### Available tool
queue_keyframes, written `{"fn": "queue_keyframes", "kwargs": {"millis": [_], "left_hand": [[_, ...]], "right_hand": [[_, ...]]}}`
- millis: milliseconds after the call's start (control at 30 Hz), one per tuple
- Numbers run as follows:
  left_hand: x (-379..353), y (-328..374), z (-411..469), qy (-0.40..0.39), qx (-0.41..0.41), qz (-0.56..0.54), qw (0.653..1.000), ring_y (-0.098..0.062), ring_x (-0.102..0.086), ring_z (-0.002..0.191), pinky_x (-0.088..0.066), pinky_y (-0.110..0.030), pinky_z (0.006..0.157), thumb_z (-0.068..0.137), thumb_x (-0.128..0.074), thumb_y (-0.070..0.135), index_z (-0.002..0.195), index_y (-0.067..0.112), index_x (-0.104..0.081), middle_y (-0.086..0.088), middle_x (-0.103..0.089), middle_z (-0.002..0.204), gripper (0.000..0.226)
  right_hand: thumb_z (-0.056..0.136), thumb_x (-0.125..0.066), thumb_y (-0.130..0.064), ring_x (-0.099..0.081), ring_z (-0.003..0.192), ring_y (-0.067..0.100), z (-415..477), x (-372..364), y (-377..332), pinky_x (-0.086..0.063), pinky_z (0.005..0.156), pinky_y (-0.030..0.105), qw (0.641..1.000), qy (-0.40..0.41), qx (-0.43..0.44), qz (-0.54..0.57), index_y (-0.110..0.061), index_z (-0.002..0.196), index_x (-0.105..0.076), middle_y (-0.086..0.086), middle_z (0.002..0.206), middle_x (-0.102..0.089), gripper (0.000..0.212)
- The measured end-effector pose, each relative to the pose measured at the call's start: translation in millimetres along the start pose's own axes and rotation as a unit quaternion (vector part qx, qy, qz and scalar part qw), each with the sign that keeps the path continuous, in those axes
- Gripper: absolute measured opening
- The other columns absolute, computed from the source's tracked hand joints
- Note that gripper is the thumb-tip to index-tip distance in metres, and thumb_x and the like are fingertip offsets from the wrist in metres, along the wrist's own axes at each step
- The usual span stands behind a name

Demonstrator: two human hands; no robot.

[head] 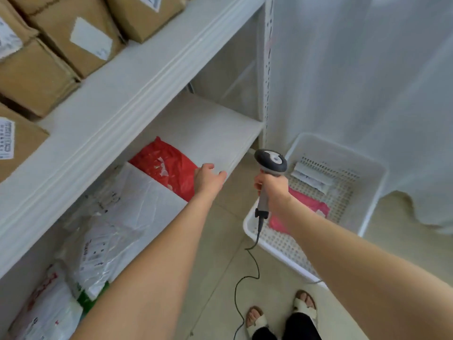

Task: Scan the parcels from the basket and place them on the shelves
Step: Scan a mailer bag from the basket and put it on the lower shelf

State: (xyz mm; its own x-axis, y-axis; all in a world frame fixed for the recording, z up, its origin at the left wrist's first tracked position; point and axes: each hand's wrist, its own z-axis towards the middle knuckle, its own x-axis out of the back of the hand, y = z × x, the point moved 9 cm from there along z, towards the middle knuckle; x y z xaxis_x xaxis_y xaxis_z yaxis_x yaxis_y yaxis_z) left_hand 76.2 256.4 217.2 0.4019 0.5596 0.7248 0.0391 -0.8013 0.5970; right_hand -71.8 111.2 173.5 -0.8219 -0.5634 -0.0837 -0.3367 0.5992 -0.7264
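So, only the head view to go on, looking down along both arms. The left hand [208, 177] sits at the front lip of the lower shelf [215, 128], touching the right edge of the red parcel [166, 168]. Its fingers look loosely bent and aren't wrapped round anything, so I'd call it an empty, relaxed hand. The red parcel lies flat on that shelf. A white parcel [147, 200] is just beside it on the near side, with more plastic-wrapped bags [103, 253] nearer again. Cardboard boxes [81, 38] fill the upper shelf [147, 77] at far left.

The right hand [272, 190] has its fingers closed tight round the handle of the scanner [270, 160], with the cable [245, 278] trailing down to the floor. The scanner hangs between the shelf and the white basket [377, 173], which stands on the floor at the right. Inside that there's a pink parcel [308, 204] on the near side, partly hidden behind the right forearm. A pale grey-white parcel [311, 177] lies farther back.

My read: the shelving step for the red one looks about finished, with two parcels left in the basket. Next, the free left hand has to go right and down into the basket, probably for the pink one. I can't see a label on it from here, so it may need flipping to face the scanner.
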Motion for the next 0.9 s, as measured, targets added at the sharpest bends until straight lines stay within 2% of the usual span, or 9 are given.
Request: {"fn": "queue_keyframes", "kwargs": {"millis": [100, 167, 267, 433, 567, 667, 767, 833, 900], "left_hand": [[-47, 42, -9, -0.055, -0.02, 0.011, 0.998, -0.024, -0.049, 0.121, -0.035, -0.023, 0.091, 0.088, -0.06, 0.028, 0.134, 0.014, -0.049, -0.008, -0.039, 0.14, 0.05], [-80, 68, -17, -0.089, -0.035, 0.011, 0.995, -0.021, -0.05, 0.118, -0.035, -0.023, 0.087, 0.089, -0.059, 0.028, 0.137, 0.015, -0.046, -0.006, -0.035, 0.143, 0.051], [-130, 101, -26, -0.128, -0.054, 0.015, 0.99, -0.019, -0.05, 0.11, -0.038, -0.026, 0.084, 0.089, -0.06, 0.027, 0.137, 0.015, -0.045, -0.007, -0.033, 0.144, 0.052], [-215, 135, -36, -0.167, -0.038, 0.041, 0.984, -0.025, -0.05, 0.117, -0.038, -0.027, 0.085, 0.091, -0.059, 0.025, 0.137, 0.013, -0.044, -0.009, -0.032, 0.144, 0.05], [-283, 145, -41, -0.184, -0.03, 0.05, 0.981, -0.016, -0.051, 0.085, -0.04, -0.027, 0.079, 0.093, -0.058, 0.024, 0.138, 0.012, -0.043, -0.01, -0.031, 0.144, 0.049], [-323, 142, -42, -0.197, -0.022, 0.061, 0.978, -0.021, -0.053, 0.102, -0.038, -0.025, 0.078, 0.093, -0.058, 0.025, 0.139, 0.013, -0.042, -0.01, -0.034, 0.145, 0.05], [-351, 130, -36, -0.203, -0.015, 0.07, 0.977, -0.015, -0.049, 0.095, -0.037, -0.024, 0.077, 0.091, -0.06, 0.025, 0.138, 0.014, -0.043, -0.009, -0.038, 0.144, 0.051], [-367, 116, -28, -0.204, -0.006, 0.075, 0.976, -0.019, -0.052, 0.109, -0.038, -0.025, 0.081, 0.09, -0.061, 0.024, 0.138, 0.014, -0.044, -0.009, -0.04, 0.144, 0.052], [-383, 101, -19, -0.207, 0.0, 0.087, 0.974, -0.024, -0.05, 0.122, -0.04, -0.027, 0.092, 0.089, -0.062, 0.024, 0.137, 0.014, -0.044, -0.009, -0.042, 0.143, 0.053]], "right_hand": [[0.078, -0.054, 0.009, -0.044, 0.061, 0.018, 12, 51, -7, -0.036, 0.059, 0.03, 0.999, 0.036, -0.003, 0.037, -0.012, 0.064, -0.046, 0.008, 0.065, -0.048, 0.027], [0.076, -0.054, 0.009, -0.045, 0.06, 0.019, 20, 83, -11, -0.037, 0.063, 0.033, 0.997, 0.054, -0.002, 0.058, -0.011, 0.064, -0.047, 0.01, 0.065, -0.048, 0.025], [0.074, -0.056, 0.008, -0.044, 0.056, 0.021, 35, 132, -17, -0.036, 0.063, 0.033, 0.995, 0.085, -0.004, 0.06, -0.01, 0.061, -0.049, 0.009, 0.059, -0.048, 0.023], [0.076, -0.057, 0.008, -0.044, 0.056, 0.019, 72, 212, -12, -0.036, 0.063, 0.033, 0.988, 0.135, -0.016, 0.076, -0.011, 0.062, -0.049, 0.007, 0.058, -0.048, 0.025], [0.075, -0.058, 0.006, -0.044, 0.063, 0.02, 108, 264, -1, -0.036, 0.066, 0.033, 0.984, 0.154, -0.034, 0.079, -0.013, 0.063, -0.047, 0.007, 0.062, -0.047, 0.025], [0.077, -0.059, 0.007, -0.045, 0.068, 0.021, 135, 289, 12, -0.038, 0.067, 0.034, 0.982, 0.159, -0.046, 0.088, -0.013, 0.063, -0.047, 0.008, 0.065, -0.047, 0.027], [0.077, -0.059, 0.006, -0.046, 0.07, 0.022, 156, 304, 30, -0.038, 0.068, 0.034, 0.98, 0.167, -0.061, 0.09, -0.011, 0.064, -0.048, 0.009, 0.065, -0.048, 0.024], [0.075, -0.058, 0.006, -0.046, 0.07, 0.023, 170, 310, 45, -0.038, 0.067, 0.034, 0.979, 0.169, -0.071, 0.085, -0.012, 0.063, -0.047, 0.01, 0.065, -0.048, 0.024], [0.072, -0.055, 0.007, -0.046, 0.069, 0.023, 185, 312, 64, -0.038, 0.066, 0.034, 0.978, 0.17, -0.083, 0.09, -0.013, 0.061, -0.045, 0.011, 0.065, -0.047, 0.025]]}}
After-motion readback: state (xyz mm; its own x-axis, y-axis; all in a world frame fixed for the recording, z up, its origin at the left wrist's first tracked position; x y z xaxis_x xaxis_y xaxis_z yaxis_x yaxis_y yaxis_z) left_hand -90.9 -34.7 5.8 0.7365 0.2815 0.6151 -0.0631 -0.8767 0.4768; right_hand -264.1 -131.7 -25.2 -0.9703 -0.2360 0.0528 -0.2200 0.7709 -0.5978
